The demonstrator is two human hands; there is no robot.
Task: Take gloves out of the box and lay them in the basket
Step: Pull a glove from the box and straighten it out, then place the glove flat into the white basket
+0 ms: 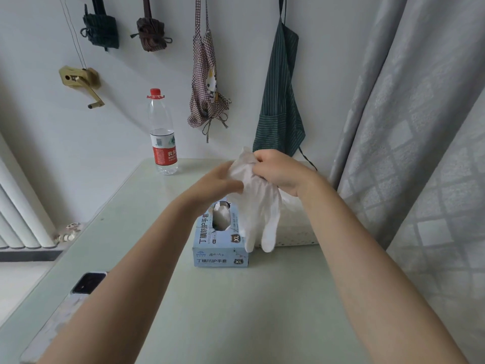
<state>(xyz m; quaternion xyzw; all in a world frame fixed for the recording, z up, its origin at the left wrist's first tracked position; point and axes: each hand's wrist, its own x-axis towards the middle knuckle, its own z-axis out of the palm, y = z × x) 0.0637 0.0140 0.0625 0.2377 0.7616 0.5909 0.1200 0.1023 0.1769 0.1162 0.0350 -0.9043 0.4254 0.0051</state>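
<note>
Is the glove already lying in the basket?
No, the white glove hangs in the air, held by both hands, left hand and right hand.

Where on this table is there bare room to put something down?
The near stretch between the glove box and the table front edge is bare, as is the strip between box and water bottle. It is crowded around the box, basket and phone.

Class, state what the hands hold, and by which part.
Both hands, left hand and right hand, grip one white glove at its cuff end; its fingers hang down.
</note>
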